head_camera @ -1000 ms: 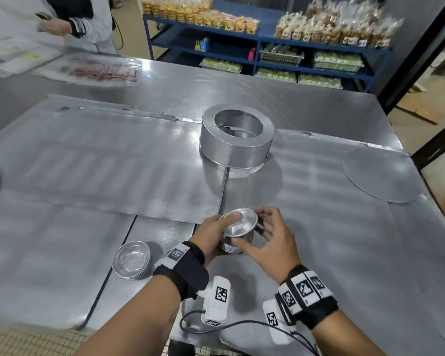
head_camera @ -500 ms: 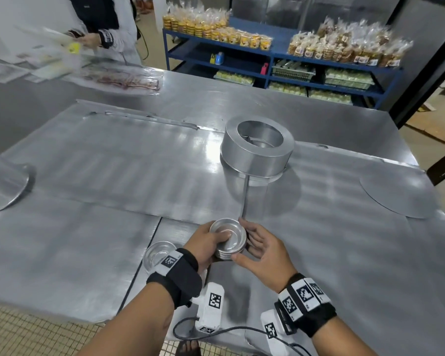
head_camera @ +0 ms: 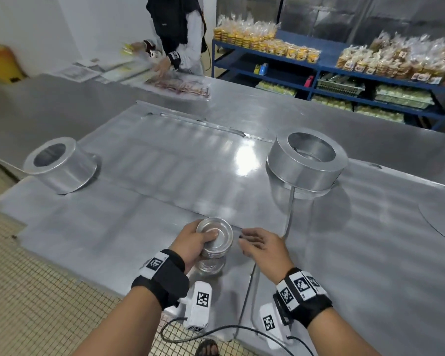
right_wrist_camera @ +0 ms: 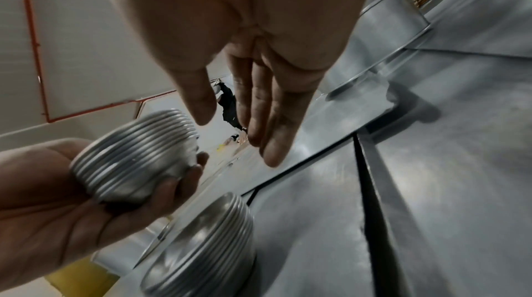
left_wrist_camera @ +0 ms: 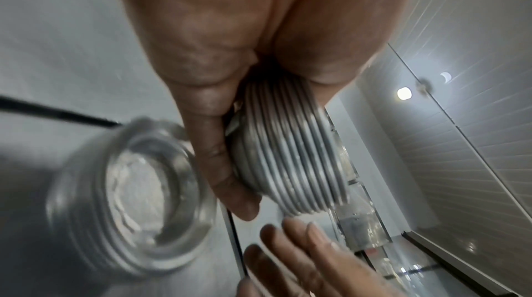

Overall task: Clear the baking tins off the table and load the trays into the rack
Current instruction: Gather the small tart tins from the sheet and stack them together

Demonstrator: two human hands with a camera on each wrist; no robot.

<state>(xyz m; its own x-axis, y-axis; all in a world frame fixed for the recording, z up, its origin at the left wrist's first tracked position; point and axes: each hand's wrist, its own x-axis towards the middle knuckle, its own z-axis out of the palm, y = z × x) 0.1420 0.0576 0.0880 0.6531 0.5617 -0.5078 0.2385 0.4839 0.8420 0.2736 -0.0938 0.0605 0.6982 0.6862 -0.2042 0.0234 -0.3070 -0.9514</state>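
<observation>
Near the table's (head_camera: 93, 242) front edge, the left hand (head_camera: 190, 244) grips a ribbed stack of nested tins (head_camera: 215, 237) above a second stack (head_camera: 211, 267). The right hand (head_camera: 263, 246) hovers just beside, fingers relaxed. Bare steel stretches ahead.

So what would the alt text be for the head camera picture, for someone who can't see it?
A person's left hand holds a stack of small tins just above a second stack on a steel table, the right hand open beside it. Two large ring moulds stand further back.
</observation>
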